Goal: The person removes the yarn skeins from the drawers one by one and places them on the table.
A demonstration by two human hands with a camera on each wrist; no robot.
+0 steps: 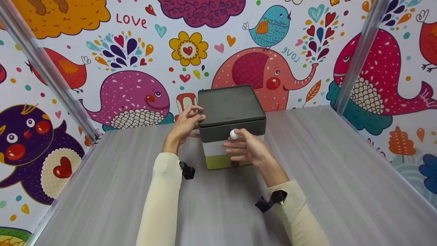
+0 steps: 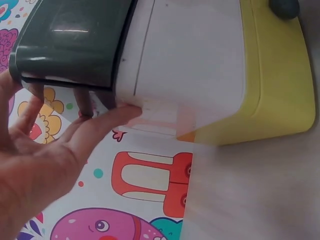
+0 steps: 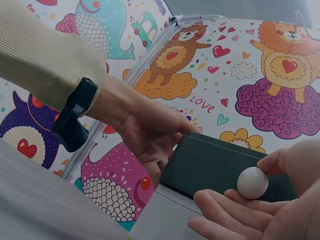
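While the right hand (image 1: 252, 148) pinches a white ball (image 1: 234, 134) between its thumb and fingers, this ball lies directly before the dark upper part of the box (image 1: 220, 129); being round, it shows no long axis. The left hand (image 1: 186, 125) is farther from it and grips the box's upper left edge. I count one box, one ball, one dark knob (image 1: 235, 164) and two black wrist devices (image 1: 280, 196). Whether the ball is fixed on the box, I cannot tell.

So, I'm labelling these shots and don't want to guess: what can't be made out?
- Inside of the box, head view: covered by the dark lid.
- Top of the knob, left wrist view: cut off by the top edge.
- Box's lower part, right wrist view: cut off by the bottom edge.
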